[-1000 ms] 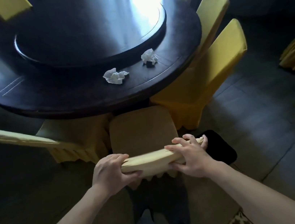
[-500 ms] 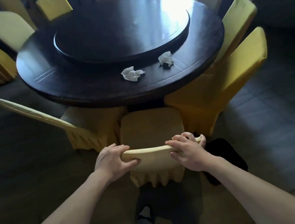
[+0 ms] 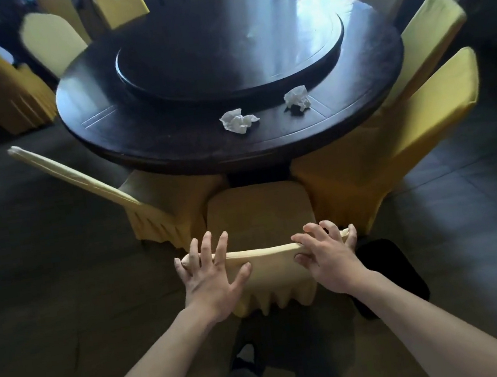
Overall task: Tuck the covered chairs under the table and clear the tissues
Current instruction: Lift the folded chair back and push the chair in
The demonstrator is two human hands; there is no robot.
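A: Chair (image 3: 257, 215) first. It sits right in front of the person, its seat just short of the table (image 3: 126, 148) edge, slotted between the neighbouring covered chair on the left (image 3: 159, 200) and the one on the right (image 3: 365, 165).

B: And the hands?

A: Left hand (image 3: 211, 273) has its fingers (image 3: 204, 248) spread and straight, lying over the top of the backrest, thumb against the back face. The right hand (image 3: 330, 256) shows its fingers loosely bent and splayed, resting on the rail rather than clamped round it. Neither one grips.

B: So how should the push go?

A: I'd press with both palms evenly, low on the rail, and drive straight toward the pedestal. Uneven force would likely swing the chair into a neighbour's skirt.

B: What does the cover look like?

A: Pale yellow cloth, stretched smooth over the seat, pleated skirt hanging at the back. Soft fabric may slide over the frame, so push on the rail, not the cloth.

B: And the tissues?

A: Two crumpled white ones, the left tissue (image 3: 237, 121) and the right tissue (image 3: 297, 98), lie apart on the table rim near the turntable (image 3: 232, 62), not yet cleared.
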